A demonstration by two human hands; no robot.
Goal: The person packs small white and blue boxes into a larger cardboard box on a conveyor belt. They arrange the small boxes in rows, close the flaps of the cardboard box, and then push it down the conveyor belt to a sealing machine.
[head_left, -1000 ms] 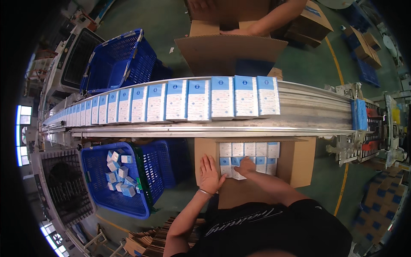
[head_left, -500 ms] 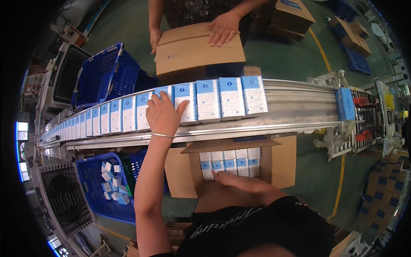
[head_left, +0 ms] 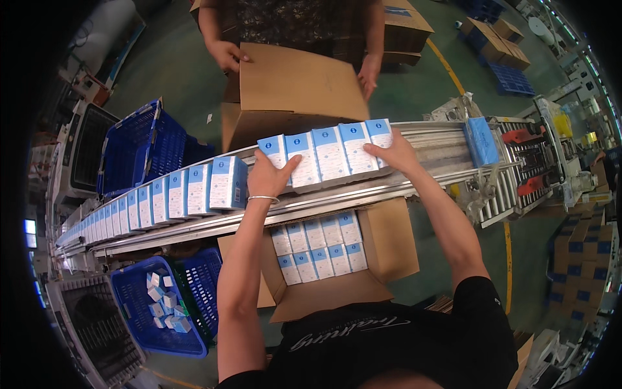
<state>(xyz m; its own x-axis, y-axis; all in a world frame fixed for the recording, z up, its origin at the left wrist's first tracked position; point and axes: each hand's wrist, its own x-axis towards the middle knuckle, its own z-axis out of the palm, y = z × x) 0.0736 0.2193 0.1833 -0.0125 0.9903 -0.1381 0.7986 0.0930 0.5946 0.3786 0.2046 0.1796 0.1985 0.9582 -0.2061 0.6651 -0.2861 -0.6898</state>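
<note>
The person's left hand (head_left: 271, 178) and right hand (head_left: 395, 152) press flat, fingers spread, against the two ends of a row of five blue-and-white boxes (head_left: 330, 154) on the conveyor (head_left: 427, 162), seemingly the gathering step; lifting them likely calls for steady inward pressure. Just below the conveyor an open carton (head_left: 389, 243) holds two rows; beyond it another person handles a carton on a green floor.

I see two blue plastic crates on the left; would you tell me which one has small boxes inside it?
The near blue crate, below the conveyor by the person's left arm, holds loose small boxes. The far blue crate, beyond the conveyor, shows none.
</note>
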